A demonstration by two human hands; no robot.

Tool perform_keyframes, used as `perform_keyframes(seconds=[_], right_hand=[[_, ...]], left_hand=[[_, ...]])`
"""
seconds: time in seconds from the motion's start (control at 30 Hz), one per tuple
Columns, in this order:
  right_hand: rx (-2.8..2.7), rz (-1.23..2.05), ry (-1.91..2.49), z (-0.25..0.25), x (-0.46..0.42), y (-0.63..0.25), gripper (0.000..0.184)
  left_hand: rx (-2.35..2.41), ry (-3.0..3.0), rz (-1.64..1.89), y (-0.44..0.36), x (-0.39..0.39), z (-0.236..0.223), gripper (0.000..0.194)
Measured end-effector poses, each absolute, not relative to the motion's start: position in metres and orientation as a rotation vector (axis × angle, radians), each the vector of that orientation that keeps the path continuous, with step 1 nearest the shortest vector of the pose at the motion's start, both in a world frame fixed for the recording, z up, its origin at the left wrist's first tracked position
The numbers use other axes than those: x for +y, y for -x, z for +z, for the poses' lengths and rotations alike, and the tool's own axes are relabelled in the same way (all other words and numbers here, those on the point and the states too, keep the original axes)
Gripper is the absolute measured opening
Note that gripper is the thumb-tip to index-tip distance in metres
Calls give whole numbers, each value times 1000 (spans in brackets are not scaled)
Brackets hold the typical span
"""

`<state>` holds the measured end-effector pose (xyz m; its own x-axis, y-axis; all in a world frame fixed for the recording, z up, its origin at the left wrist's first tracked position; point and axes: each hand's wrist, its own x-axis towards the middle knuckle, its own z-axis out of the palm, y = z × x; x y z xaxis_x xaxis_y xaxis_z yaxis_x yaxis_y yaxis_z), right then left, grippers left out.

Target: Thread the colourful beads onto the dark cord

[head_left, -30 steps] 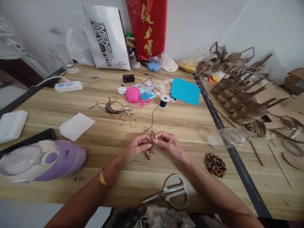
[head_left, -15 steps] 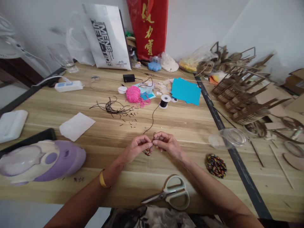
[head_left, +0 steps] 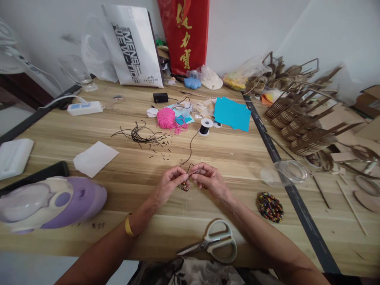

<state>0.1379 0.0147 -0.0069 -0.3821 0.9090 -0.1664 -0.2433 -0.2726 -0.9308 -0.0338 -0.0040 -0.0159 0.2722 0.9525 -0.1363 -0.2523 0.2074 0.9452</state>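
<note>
My left hand and my right hand meet over the wooden table, fingertips pinched together. Between them runs a thin black cord that leads back to a small black spool. A short string of coloured beads hangs on the cord just under my left fingers. A gold bangle sits on my left wrist. A pile of mixed coloured beads lies to the right of my right forearm.
White-handled scissors lie near the front edge. A purple and white appliance sits at the left, with a white sheet, black cord scraps, pink yarn, blue paper, a clear lid and wooden cut-outs around.
My hands have drawn slightly closer and lifted a little away from me. The beaded string, hanging lower a second ago, is now tucked up under my left fingers.
</note>
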Motion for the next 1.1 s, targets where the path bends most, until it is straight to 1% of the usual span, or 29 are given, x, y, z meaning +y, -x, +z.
perform_keyframes(seconds=[0.13,0.3,0.57,0.87,1.1], right_hand=[[-1059,1788,934,-10,13,-136,26],[-1011,1772,938,-12,12,-133,18],[-1006,1796,888,-16,10,-131,15],[-1011,1801,879,-12,9,-129,18],[-961,1777,883,-10,8,-127,18]], left_hand=[[899,-986,1053,34,-4,-20,21],[871,-972,1115,34,-4,-23,18],[869,-962,1135,30,-7,-25,16],[873,-1002,1116,26,-8,-26,16],[982,-1080,1099,27,-10,-24,17]])
